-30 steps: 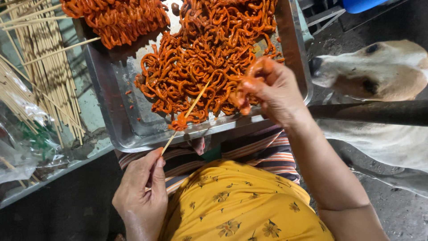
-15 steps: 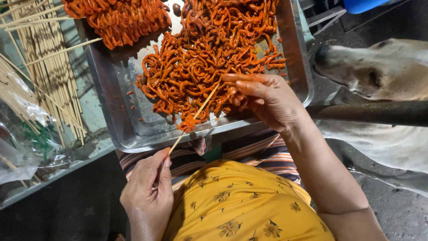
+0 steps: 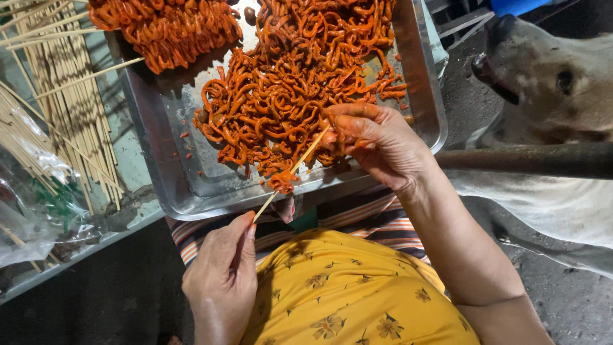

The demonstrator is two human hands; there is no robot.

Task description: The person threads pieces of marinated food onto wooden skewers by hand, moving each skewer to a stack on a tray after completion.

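Around the hands, seen from the head camera, a metal tray [image 3: 153, 160] is placed in front of the person, and it is filled with a heap of orange-red curled strips [image 3: 287, 96]. A second pile of the same strips [image 3: 172, 29] is laid at the upper left of the tray. Left of the tray, many thin wooden sticks [image 3: 64, 108] are spread on the table, and a clear plastic bag [image 3: 32, 204] with something green inside is seen at the left edge. At the right, a pale dog [image 3: 549, 89] is standing close, its nose held just beside the tray's corner. A dark bar [image 3: 530, 160] is crossing in front of the dog.

One wooden skewer [image 3: 290, 176] is held slanted over the near rim of the tray. Its lower end is pinched between thumb and fingers of the left hand [image 3: 220, 275], which is closed around it above the yellow flowered cloth [image 3: 345, 287]. A few strips [image 3: 281, 181] are already threaded on the middle of the skewer. The upper tip is met by the right hand [image 3: 377, 144], whose stained fingers are bent and closed on a strip at this tip. No labels can be read on the bag.
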